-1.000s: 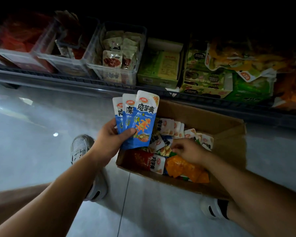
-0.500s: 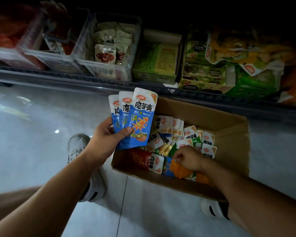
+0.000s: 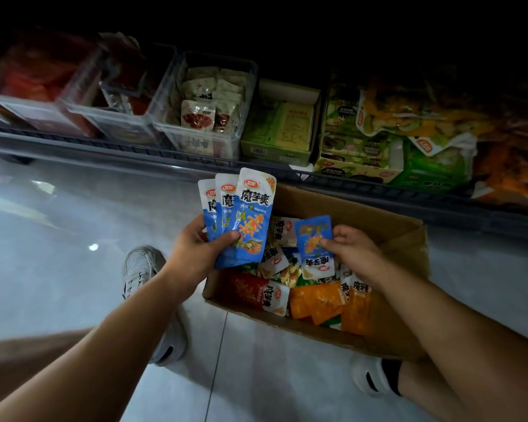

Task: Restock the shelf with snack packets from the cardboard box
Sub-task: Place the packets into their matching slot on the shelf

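Item in hand, left: a fan of three blue-and-white foil snack sachets (image 3: pixel 248 219), printed faces up. The left hand (image 3: pixel 195 254) grips them near their lower ends, thumb across the front sachet, above the near-left corner of the open brown cardboard box (image 3: pixel 407 239). Item in hand, right: a fourth blue foil sachet (image 3: pixel 314 237), upside down relative to the fan. The right hand (image 3: pixel 355 251) pinches its edge between thumb and fingertips, raised just clear of the loose stock. Change noted: half a second ago the right hand was down among the packets at the near side of the box, beside the orange foil packets (image 3: pixel 317 300), with no blue sachet to be seen in it. It has since come up with the matching blue sachet and carried it toward the fan; the two are now near but apart. The fan is unchanged in count and place. Remaining in the box: mixed white-topped sachets (image 3: pixel 276 261), a red foil packet (image 3: pixel 246 289) and the orange ones. Destination: the dark wire-fronted shelf (image 3: pixel 128 144) directly behind the box, carrying clear plastic bins (image 3: pixel 195 144) and green printed cartons (image 3: pixel 276 129). Which slot takes the blue flavour cannot be told. Reading: gathering by flavour is under way. The fourth sachet likely joins the fan, probably after being turned, before anything goes up; no blue sachet is shelved yet.
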